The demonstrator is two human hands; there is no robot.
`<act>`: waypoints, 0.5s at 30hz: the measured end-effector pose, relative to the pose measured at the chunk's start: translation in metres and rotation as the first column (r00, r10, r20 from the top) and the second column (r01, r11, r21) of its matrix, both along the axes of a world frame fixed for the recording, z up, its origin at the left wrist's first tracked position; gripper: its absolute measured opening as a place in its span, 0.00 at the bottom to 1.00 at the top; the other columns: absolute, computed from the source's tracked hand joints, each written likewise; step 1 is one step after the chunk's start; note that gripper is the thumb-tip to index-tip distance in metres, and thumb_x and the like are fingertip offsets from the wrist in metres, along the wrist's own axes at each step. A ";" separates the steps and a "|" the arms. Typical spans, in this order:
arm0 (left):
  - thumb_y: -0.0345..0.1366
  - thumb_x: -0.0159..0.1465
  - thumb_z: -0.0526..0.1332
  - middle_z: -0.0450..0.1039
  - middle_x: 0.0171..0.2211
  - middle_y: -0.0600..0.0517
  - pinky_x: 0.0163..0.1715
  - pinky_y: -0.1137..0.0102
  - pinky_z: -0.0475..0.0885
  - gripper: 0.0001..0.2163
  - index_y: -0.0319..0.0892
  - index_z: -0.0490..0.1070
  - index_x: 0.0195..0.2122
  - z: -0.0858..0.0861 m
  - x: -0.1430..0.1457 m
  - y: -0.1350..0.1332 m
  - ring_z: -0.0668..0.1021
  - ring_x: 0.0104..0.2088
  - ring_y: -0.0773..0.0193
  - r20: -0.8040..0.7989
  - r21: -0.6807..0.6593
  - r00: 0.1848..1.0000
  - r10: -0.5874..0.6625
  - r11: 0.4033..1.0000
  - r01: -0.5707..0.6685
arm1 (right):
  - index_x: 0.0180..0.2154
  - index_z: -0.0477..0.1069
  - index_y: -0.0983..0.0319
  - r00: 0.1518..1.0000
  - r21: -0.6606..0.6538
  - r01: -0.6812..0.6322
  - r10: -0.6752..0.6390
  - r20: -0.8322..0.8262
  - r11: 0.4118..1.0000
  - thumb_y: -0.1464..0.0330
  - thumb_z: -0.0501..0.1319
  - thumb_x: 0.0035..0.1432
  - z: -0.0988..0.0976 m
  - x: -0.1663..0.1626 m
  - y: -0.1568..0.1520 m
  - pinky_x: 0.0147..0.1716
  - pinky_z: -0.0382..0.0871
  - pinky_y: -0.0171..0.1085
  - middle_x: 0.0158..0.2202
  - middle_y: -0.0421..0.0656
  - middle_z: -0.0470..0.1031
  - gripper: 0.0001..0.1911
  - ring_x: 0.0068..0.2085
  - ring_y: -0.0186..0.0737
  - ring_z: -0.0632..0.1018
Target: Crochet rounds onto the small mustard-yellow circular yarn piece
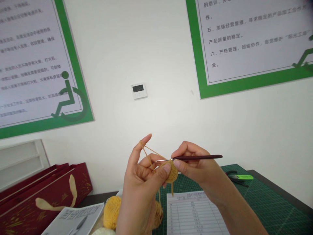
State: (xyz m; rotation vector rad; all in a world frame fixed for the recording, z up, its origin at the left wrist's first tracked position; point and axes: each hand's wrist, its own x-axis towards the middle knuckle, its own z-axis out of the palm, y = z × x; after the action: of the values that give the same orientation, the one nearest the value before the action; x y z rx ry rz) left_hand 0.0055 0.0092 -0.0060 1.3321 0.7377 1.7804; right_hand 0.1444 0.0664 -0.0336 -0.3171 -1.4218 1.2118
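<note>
My left hand point(143, 182) pinches a small round yellow crochet piece point(172, 173) between thumb and fingers. A strand of yellow yarn point(149, 153) runs over its raised index finger. My right hand point(195, 166) grips a crochet hook point(195, 158) with a dark red handle. The hook's metal tip points left into the top edge of the piece. Both hands are raised above the table edge, in front of the white wall.
Yellow yarn balls point(112, 210) lie below my left hand. A printed sheet point(193, 213) rests on the green cutting mat point(269, 202). Green-handled snips point(239, 177) lie at the mat's far edge. Red gift bags point(44, 195) stand at left. Posters hang on the wall.
</note>
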 end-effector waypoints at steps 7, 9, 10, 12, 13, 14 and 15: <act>0.27 0.56 0.72 0.73 0.25 0.56 0.23 0.76 0.66 0.37 0.46 0.60 0.66 0.000 0.000 0.000 0.70 0.23 0.69 0.003 -0.001 1.000 -0.015 1.000 0.015 | 0.36 0.73 0.59 0.995 -0.027 -0.097 0.097 -0.002 0.995 0.60 0.70 0.58 -0.001 0.001 0.000 0.34 0.67 0.38 0.30 0.38 0.75 0.11 0.32 0.37 0.75; 0.26 0.57 0.72 0.73 0.25 0.56 0.23 0.76 0.66 0.37 0.47 0.60 0.66 0.000 0.000 0.000 0.71 0.23 0.69 0.000 0.003 1.000 -0.012 1.000 0.012 | 0.36 0.75 0.60 0.994 -0.007 -0.092 0.092 -0.054 0.996 0.59 0.69 0.59 0.000 -0.003 -0.001 0.35 0.67 0.37 0.31 0.38 0.73 0.11 0.34 0.37 0.74; 0.26 0.57 0.72 0.74 0.26 0.56 0.23 0.76 0.66 0.38 0.47 0.60 0.66 0.000 0.000 0.000 0.71 0.23 0.69 -0.002 0.003 1.000 -0.009 1.000 0.009 | 0.35 0.75 0.60 0.992 0.008 -0.090 0.091 -0.089 0.996 0.59 0.69 0.60 0.001 -0.005 -0.001 0.37 0.67 0.37 0.32 0.39 0.74 0.11 0.35 0.37 0.74; 0.26 0.57 0.72 0.74 0.25 0.56 0.23 0.76 0.65 0.38 0.46 0.59 0.66 0.000 0.001 -0.001 0.70 0.23 0.69 -0.003 0.005 1.000 -0.008 1.000 0.008 | 0.35 0.76 0.60 0.984 0.029 -0.095 0.098 -0.147 0.995 0.58 0.68 0.61 0.002 -0.009 -0.002 0.40 0.68 0.37 0.35 0.39 0.75 0.11 0.37 0.37 0.75; 0.26 0.57 0.72 0.74 0.25 0.56 0.22 0.76 0.65 0.38 0.46 0.59 0.66 0.001 0.001 -0.001 0.70 0.23 0.69 -0.003 0.005 1.000 -0.010 1.000 0.010 | 0.35 0.76 0.59 0.981 0.038 -0.095 0.100 -0.167 0.995 0.58 0.68 0.61 0.002 -0.010 -0.002 0.40 0.69 0.38 0.35 0.39 0.75 0.11 0.37 0.37 0.75; 0.27 0.57 0.72 0.73 0.25 0.56 0.22 0.76 0.65 0.37 0.46 0.60 0.66 0.001 0.002 -0.002 0.69 0.22 0.70 -0.004 0.005 1.000 -0.011 1.000 0.011 | 0.36 0.75 0.59 0.979 0.045 -0.089 0.096 -0.181 0.995 0.58 0.68 0.61 0.002 -0.012 -0.002 0.40 0.69 0.38 0.34 0.39 0.76 0.11 0.36 0.36 0.75; 0.27 0.57 0.72 0.73 0.24 0.57 0.22 0.76 0.65 0.37 0.46 0.60 0.66 0.001 0.002 -0.002 0.69 0.22 0.70 -0.005 0.005 1.000 -0.010 1.000 0.010 | 0.36 0.75 0.59 0.977 0.052 -0.079 0.087 -0.194 0.996 0.58 0.68 0.61 0.002 -0.013 -0.003 0.39 0.69 0.38 0.33 0.39 0.76 0.11 0.35 0.36 0.75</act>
State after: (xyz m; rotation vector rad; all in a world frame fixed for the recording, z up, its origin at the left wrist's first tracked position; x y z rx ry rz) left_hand 0.0074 0.0069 -0.0047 1.3413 0.7283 1.7727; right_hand 0.1316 0.0638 -0.0321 -0.1049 -1.2987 1.2419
